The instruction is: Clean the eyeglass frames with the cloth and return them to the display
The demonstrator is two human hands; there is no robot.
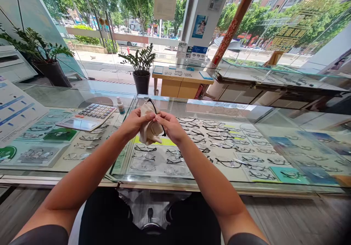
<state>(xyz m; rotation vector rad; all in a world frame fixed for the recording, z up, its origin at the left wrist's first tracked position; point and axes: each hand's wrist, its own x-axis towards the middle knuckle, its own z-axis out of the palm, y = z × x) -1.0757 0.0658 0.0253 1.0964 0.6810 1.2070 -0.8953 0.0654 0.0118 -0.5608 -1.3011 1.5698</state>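
Above the glass counter, both hands meet in the middle of the head view. My left hand (135, 122) is closed on a pale beige cloth (147, 133), thumb pressed on top of it. The cloth hangs down in loose folds. My right hand (172, 127) pinches a pair of eyeglasses (151, 104) with a thin dark frame. Part of the eyeglasses lies against the cloth, and a dark piece sticks up above the fingers. The lenses are mostly hidden by cloth and fingers.
A glass display counter (122, 173) holds rows of eyeglasses. On its top left stand a calculator (89, 115), a small spray bottle (120, 106) and a printed sheet (19, 109). Beyond it are potted plants (142, 82), a wooden cabinet (178, 87) and large windows.
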